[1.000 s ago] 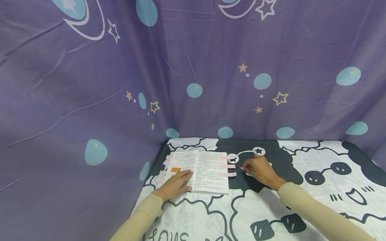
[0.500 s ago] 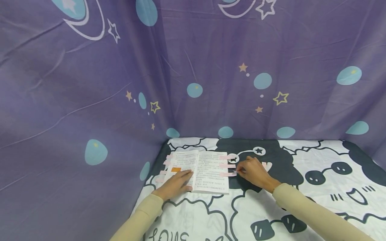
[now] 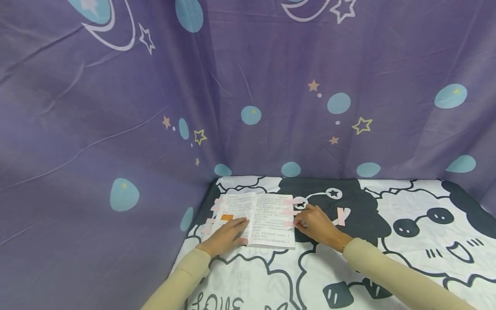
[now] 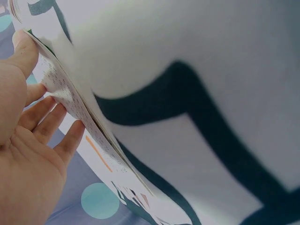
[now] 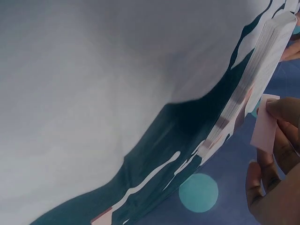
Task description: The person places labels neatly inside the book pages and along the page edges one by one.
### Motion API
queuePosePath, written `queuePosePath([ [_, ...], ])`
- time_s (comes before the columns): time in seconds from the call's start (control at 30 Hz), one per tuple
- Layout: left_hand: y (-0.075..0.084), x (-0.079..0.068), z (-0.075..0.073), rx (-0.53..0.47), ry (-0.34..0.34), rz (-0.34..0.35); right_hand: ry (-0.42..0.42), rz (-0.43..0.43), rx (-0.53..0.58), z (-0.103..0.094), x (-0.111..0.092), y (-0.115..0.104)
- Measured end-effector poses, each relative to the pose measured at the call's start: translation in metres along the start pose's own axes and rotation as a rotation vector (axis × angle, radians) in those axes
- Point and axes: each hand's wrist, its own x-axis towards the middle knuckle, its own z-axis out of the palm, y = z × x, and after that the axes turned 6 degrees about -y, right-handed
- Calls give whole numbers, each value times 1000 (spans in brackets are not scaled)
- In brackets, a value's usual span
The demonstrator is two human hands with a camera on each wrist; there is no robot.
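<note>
An open book (image 3: 271, 234) lies on the patterned cloth, with printed text on both pages. My left hand (image 3: 226, 236) rests on the lower part of its left page, fingers extended; the left wrist view shows the fingertips (image 4: 77, 127) touching the paper. At the book's right edge, my right hand (image 3: 318, 224) pinches a pink sticky tab (image 5: 265, 129) between thumb and fingers. Pink tabs stick out along the right page, one of them an upper tab (image 3: 292, 201). Whether the held tab touches the page is hidden in the head view.
Another pink strip (image 3: 341, 216) lies on the cloth (image 3: 248, 280) right of my right hand. Several pink tabs (image 3: 211, 220) project from the book's left side, and an orange patch (image 3: 227, 217) marks the left page. A purple curtain (image 3: 271, 137) hangs behind and at left.
My right hand has moved left, from the dark cloth to the book's right edge, carrying the pink sticky tab. The strip on the cloth has come into full view. My left hand stays put.
</note>
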Motion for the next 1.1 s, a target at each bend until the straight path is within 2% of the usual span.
queuePosePath([
  [0.4, 2, 0, -1, -3, 0, -8, -7, -48, -47, 8, 2, -10],
  [0.7, 0, 0, 0, -10, 5, 6, -38, -142, -127, 16, -1, -13],
  [1.1, -1, -1, 0, -15, 3, -4, -100, -133, -147, 14, 1, -16],
])
